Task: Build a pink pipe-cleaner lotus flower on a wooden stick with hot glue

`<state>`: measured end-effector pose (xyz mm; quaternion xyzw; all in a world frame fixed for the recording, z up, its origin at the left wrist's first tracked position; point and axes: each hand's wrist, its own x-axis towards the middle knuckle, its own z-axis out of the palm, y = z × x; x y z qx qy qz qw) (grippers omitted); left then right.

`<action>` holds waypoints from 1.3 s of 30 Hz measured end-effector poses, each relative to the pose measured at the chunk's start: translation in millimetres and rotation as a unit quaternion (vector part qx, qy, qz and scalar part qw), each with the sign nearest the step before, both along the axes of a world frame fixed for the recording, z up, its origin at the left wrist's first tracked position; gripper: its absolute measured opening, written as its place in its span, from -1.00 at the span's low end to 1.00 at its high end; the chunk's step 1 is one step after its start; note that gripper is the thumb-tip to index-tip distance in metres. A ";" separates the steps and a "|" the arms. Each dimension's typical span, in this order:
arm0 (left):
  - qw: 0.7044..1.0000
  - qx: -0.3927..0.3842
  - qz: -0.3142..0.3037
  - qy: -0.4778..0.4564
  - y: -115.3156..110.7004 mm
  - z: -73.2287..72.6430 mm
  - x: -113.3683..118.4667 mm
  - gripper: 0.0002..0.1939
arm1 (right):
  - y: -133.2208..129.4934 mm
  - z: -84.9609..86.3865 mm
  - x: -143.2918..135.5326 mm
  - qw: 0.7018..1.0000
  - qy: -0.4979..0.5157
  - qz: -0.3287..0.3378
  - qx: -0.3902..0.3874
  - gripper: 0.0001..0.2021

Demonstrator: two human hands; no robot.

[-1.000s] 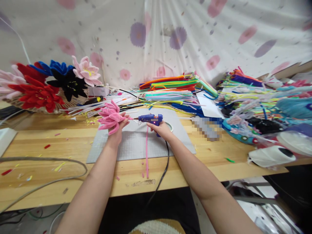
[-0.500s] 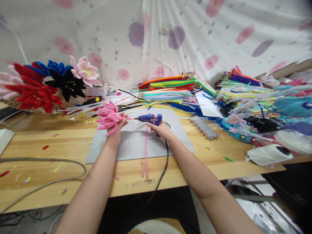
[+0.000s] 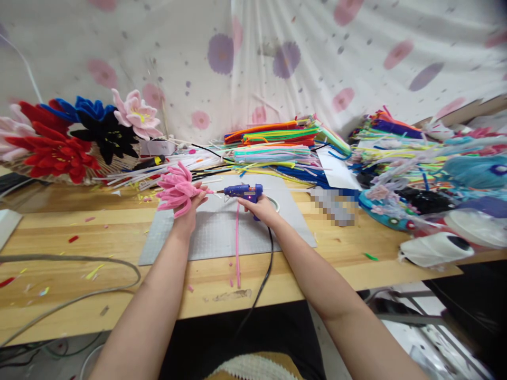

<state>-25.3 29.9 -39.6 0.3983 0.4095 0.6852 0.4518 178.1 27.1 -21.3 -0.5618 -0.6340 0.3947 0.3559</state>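
My left hand [image 3: 189, 209] is closed round the base of a pink pipe-cleaner flower [image 3: 177, 189], whose petals fan out to the left and whose short stem points right. In my right hand [image 3: 259, 207] is a blue hot glue gun [image 3: 242, 192], a small light lit on its side. The gun's nozzle faces left and meets the end of the flower's stem, or nearly so; I cannot tell whether they touch. A clear glue stick trails from the gun's rear. Below the gun, a pink pipe cleaner [image 3: 237, 253] lies across the front edge of the grey cutting mat [image 3: 214, 240].
Finished fuzzy flowers [image 3: 63, 148] stand at the back left. Bundles of coloured pipe cleaners [image 3: 273, 136] line the back. A roll of tape [image 3: 274, 204] lies behind my right hand. The gun's black cord [image 3: 266, 279] hangs over the table edge. A white thread spool [image 3: 431, 249] lies right.
Both hands stay nearly in place with the flower and the glue gun. The whole view has shifted very slightly.
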 end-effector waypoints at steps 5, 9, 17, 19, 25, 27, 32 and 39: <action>1.000 0.008 -0.001 0.004 0.3 -1.0 0.0 -0.62 | 0.2 0.4 -2.2 1.000 -0.008 -0.002 -0.004 -0.58; 1.000 0.006 -0.001 0.007 -1.0 0.7 0.8 -0.61 | 0.1 0.3 -0.5 1.000 -0.012 -0.004 -0.007 -0.58; 1.000 -0.003 0.002 0.009 -0.4 0.9 0.6 -0.61 | -1.2 3.5 -4.4 1.000 0.007 0.001 -0.004 -0.60; 1.000 -0.001 -0.001 0.009 0.6 -0.5 -0.3 -0.62 | -0.9 3.7 -4.8 1.000 0.009 0.000 -0.007 -0.60; 1.000 0.001 -0.004 0.010 1.3 -1.1 -1.5 -0.63 | -1.9 4.9 0.1 1.000 -0.002 -0.001 -0.004 -0.59; 1.000 -0.002 -0.003 0.008 1.0 -0.1 -1.6 -0.63 | -2.2 5.3 1.5 1.000 -0.007 -0.005 -0.005 -0.59; 1.000 -0.007 0.003 0.000 1.4 0.9 -2.4 -0.62 | -2.1 5.6 2.4 1.000 -0.013 -0.003 -0.010 -0.58; 1.000 -0.003 -0.003 0.007 1.4 0.5 -1.6 -0.61 | -2.4 7.0 0.1 1.000 -0.018 -0.004 -0.008 -0.58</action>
